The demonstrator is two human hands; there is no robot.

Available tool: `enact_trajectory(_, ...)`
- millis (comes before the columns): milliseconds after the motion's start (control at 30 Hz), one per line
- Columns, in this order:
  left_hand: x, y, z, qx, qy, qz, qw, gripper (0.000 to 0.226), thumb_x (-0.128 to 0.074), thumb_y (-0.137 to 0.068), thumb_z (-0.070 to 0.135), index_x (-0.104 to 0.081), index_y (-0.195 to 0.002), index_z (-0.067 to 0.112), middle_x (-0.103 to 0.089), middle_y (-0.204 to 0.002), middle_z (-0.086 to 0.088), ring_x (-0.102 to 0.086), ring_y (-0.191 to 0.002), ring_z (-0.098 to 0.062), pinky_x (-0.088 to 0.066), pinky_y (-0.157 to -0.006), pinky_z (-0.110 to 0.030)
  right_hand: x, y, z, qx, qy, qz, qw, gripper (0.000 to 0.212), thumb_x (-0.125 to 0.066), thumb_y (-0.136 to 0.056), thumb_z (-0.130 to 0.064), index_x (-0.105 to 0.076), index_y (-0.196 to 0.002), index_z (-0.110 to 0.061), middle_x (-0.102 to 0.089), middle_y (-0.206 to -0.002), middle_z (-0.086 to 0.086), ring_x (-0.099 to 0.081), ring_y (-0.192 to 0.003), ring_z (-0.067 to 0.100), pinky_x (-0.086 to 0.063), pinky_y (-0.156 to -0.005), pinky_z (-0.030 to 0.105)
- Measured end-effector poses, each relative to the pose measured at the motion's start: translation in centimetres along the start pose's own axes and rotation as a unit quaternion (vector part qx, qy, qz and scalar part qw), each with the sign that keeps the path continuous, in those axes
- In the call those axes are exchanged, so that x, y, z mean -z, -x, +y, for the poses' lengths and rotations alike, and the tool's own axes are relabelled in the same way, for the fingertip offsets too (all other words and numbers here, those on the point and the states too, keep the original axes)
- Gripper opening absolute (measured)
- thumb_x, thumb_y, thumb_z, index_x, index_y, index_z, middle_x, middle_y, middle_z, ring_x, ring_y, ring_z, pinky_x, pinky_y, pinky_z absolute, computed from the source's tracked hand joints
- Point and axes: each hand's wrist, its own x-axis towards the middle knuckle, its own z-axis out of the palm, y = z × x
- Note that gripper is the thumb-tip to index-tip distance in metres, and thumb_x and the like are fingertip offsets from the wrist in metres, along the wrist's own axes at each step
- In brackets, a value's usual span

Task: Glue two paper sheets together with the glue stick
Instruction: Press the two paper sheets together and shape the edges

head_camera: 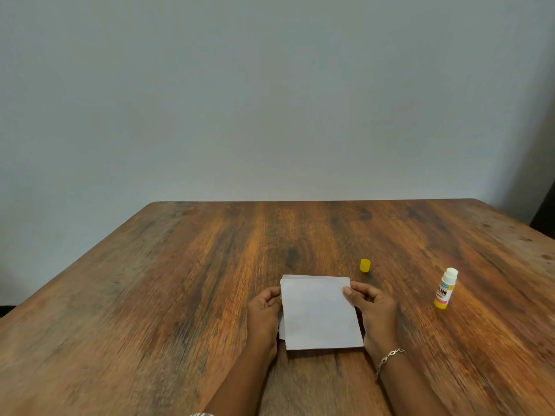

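Two white paper sheets (319,313) lie stacked on the wooden table (180,280), and the lower one peeks out along the top and left edges. My left hand (264,313) pinches the upper sheet's left edge. At the right edge, near the top corner, my right hand (372,307) pinches the sheet with the thumb on top. The glue stick (446,288) stands upright and uncapped to the right of my right hand, white tip showing. Its yellow cap (365,265) stands just beyond the sheets' top right corner.
The table's far edge meets a plain grey wall (270,100). A dark object (545,211) shows at the far right beside the table. A bracelet (389,357) circles my right wrist.
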Motion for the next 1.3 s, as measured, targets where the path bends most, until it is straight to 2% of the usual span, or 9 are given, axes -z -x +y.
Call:
enact_trajectory(67, -0.1, 0.0, -0.1, 0.002, 0.002, 0.002, 1.000, 0.019, -0.047, -0.092, 0.003, -0.066, -0.092, 0.005, -0.072, -0.087, -0.019, -0.068, -0.065, -0.023, -0.054, -0.050, -0.029, 0.0, -0.1, 0.2, -0.004, -0.002, 0.008, 1.000, 0.012, -0.067, -0.075, 0.004, -0.067, -0.084, -0.003, -0.066, -0.073, 0.012, -0.061, -0.067, 0.025, -0.051, -0.064, 0.036)
enact_trajectory(200, -0.3, 0.4, 0.0, 0.005, 0.020, 0.001, 1.000, 0.022, -0.046, -0.092, 0.000, -0.066, -0.087, 0.006, -0.073, -0.076, -0.012, -0.067, -0.058, -0.018, -0.053, -0.047, -0.027, -0.1, -0.1, 0.2, -0.005, -0.003, 0.016, 1.000, 0.010, -0.067, -0.075, 0.003, -0.066, -0.082, -0.004, -0.065, -0.073, 0.011, -0.060, -0.067, 0.025, -0.050, -0.062, 0.034)
enact_trajectory(333, -0.4, 0.6, 0.1, 0.008, 0.027, 0.001, 1.000, 0.022, -0.046, -0.091, -0.002, -0.065, -0.085, 0.005, -0.073, -0.071, -0.007, -0.067, -0.057, -0.018, -0.053, -0.047, -0.027, -0.2, 0.0, 0.1, -0.003, -0.013, 0.025, 1.000, 0.011, -0.066, -0.075, 0.005, -0.065, -0.085, 0.002, -0.062, -0.071, 0.012, -0.058, -0.064, 0.025, -0.049, -0.061, 0.033)
enact_trajectory(433, -0.5, 0.7, 0.2, 0.010, 0.025, 0.002, 1.000, 0.020, -0.046, -0.091, -0.001, -0.065, -0.086, 0.005, -0.073, -0.071, -0.007, -0.067, -0.059, -0.018, -0.053, -0.047, -0.027, -0.3, 0.1, 0.1, -0.002, -0.017, 0.028, 0.999, 0.011, -0.065, -0.075, 0.006, -0.065, -0.076, -0.005, -0.062, -0.068, 0.010, -0.057, -0.060, 0.020, -0.049, -0.056, 0.029)
enact_trajectory(567, -0.6, 0.8, 0.2, 0.017, 0.026, 0.008, 0.999, 0.020, -0.046, -0.092, 0.001, -0.064, -0.087, 0.005, -0.072, -0.077, -0.012, -0.066, -0.062, -0.021, -0.052, -0.050, -0.029, -0.4, 0.3, -0.2, -0.002, -0.016, 0.027, 0.999, 0.008, -0.065, -0.076, 0.006, -0.064, -0.081, 0.000, -0.062, -0.068, 0.010, -0.057, -0.060, 0.021, -0.048, -0.055, 0.029)
enact_trajectory(633, -0.7, 0.8, 0.2, 0.020, 0.025, 0.009, 0.999, 0.019, -0.046, -0.092, 0.001, -0.064, -0.087, 0.005, -0.071, -0.080, -0.014, -0.066, -0.064, -0.023, -0.052, -0.051, -0.030, -0.4, 0.4, -0.3, 0.001, -0.013, 0.029, 0.999, 0.011, -0.065, -0.076, 0.006, -0.063, -0.076, -0.005, -0.062, -0.068, 0.009, -0.057, -0.060, 0.019, -0.047, -0.054, 0.029)
enact_trajectory(833, -0.7, 1.1, 0.4, 0.019, 0.023, 0.011, 0.999, 0.022, -0.045, -0.092, 0.000, -0.065, -0.085, 0.006, -0.072, -0.072, -0.008, -0.066, -0.057, -0.017, -0.051, -0.047, -0.028, -0.4, 0.5, -0.5, -0.010, -0.009, 0.023, 1.000, 0.012, -0.064, -0.077, 0.005, -0.062, -0.076, -0.006, -0.063, -0.071, 0.009, -0.058, -0.063, 0.020, -0.046, -0.056, 0.029)
enact_trajectory(967, -0.8, 1.1, 0.4, 0.023, 0.025, 0.009, 0.999, 0.021, -0.045, -0.092, 0.000, -0.064, -0.086, 0.007, -0.072, -0.075, -0.008, -0.066, -0.058, -0.017, -0.052, -0.047, -0.026, -0.3, 0.4, -0.5, -0.021, -0.004, 0.026, 0.999, 0.011, -0.065, -0.076, 0.005, -0.063, -0.087, 0.001, -0.062, -0.073, 0.009, -0.058, -0.065, 0.020, -0.046, -0.057, 0.030)
enact_trajectory(1300, -0.9, 0.9, 0.3, 0.033, 0.026, 0.010, 0.999, 0.019, -0.045, -0.092, 0.001, -0.063, -0.092, 0.004, -0.070, -0.080, -0.011, -0.065, -0.061, -0.018, -0.051, -0.048, -0.026, -0.2, 0.3, -0.6, -0.036, 0.005, 0.011, 0.999, 0.011, -0.066, -0.076, 0.004, -0.063, -0.079, -0.006, -0.064, -0.074, 0.011, -0.060, -0.068, 0.024, -0.050, -0.062, 0.033)
